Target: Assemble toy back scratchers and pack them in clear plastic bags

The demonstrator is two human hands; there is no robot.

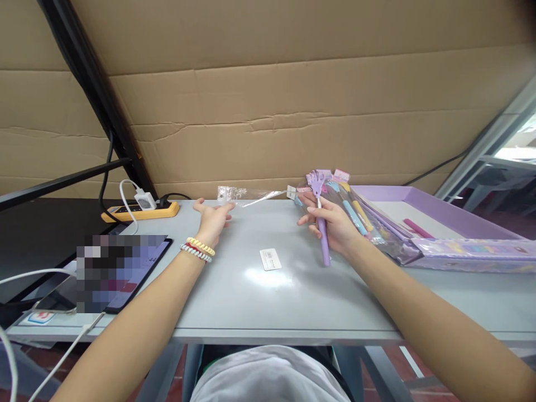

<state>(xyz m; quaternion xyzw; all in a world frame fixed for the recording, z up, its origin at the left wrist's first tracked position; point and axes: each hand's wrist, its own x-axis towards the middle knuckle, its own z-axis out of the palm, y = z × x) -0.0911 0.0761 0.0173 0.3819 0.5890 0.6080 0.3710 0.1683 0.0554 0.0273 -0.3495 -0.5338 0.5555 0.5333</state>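
Note:
My right hand [333, 220] is closed around a purple back scratcher [323, 240]. Its small hand-shaped head points away from me, and the handle slants down toward the table. My left hand [213, 220], fingers apart, is beside a clear plastic sleeve [251, 196]; whether the fingertips touch it I cannot tell. A white card with a barcode [270, 259] lies flat between my hands. Behind my right hand are more back scratchers in clear wrapping, among them a blue one [354, 216] and a yellow one [360, 215].
At right stands a shallow purple box [460, 215] with a dark pink stick [419, 228] inside. A yellow power strip [165, 211] with plugs sits at back left, near a tablet [142, 273] and white cables. Cardboard [259, 95] walls off the table's back.

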